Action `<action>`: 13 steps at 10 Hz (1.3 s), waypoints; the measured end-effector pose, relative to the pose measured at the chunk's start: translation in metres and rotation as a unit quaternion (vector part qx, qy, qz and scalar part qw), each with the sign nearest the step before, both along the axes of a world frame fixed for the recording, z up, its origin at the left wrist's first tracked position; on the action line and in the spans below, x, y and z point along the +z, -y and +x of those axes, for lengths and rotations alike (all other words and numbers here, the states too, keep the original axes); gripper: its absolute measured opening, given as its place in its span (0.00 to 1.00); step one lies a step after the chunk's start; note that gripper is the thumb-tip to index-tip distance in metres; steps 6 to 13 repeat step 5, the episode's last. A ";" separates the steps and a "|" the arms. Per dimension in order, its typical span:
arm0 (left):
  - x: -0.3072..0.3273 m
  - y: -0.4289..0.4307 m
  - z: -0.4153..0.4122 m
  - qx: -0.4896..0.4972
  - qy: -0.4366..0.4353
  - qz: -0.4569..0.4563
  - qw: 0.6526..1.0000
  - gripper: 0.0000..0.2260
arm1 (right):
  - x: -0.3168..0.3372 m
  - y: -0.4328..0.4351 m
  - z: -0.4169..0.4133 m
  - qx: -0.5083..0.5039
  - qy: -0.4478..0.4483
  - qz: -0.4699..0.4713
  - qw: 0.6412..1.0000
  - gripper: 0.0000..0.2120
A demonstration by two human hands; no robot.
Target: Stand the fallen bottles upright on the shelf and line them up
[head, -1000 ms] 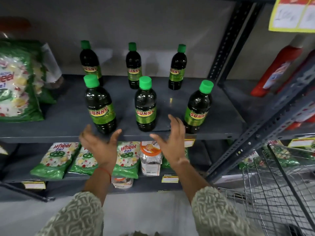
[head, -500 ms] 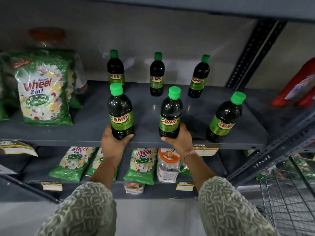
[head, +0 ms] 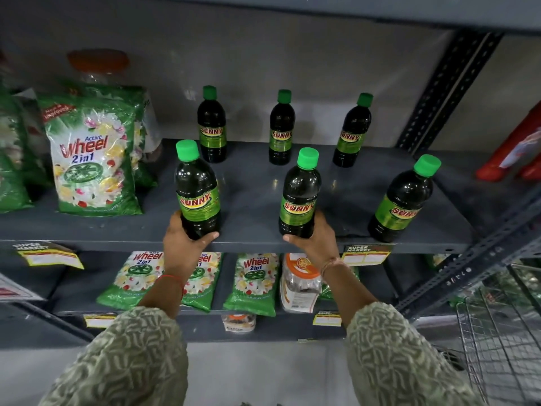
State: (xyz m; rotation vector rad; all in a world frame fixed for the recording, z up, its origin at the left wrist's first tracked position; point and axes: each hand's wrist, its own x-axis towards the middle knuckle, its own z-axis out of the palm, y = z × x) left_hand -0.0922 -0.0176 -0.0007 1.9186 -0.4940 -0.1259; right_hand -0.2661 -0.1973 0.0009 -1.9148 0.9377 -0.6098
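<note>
Dark grey metal shelf [head: 251, 197], bearing six upright green-capped bottles. Landmark: front middle bottle [head: 298, 197]. Left of it, front left bottle [head: 197, 191]; right of it, front right bottle [head: 402, 200]. Behind it, a back row of three [head: 281, 128]. Far left of it, a Wheel detergent bag [head: 90, 159], standing.

A plain grey wall [head: 292, 54] stands behind the dark metal rack, a post with holes [head: 439, 92] rises on the right, and the floor [head: 263, 373] is pale.
</note>
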 end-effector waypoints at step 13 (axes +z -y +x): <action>0.008 -0.009 -0.023 0.025 0.112 -0.009 0.993 0.45 | 0.011 -0.027 -0.010 -0.082 0.044 -0.062 0.994 0.46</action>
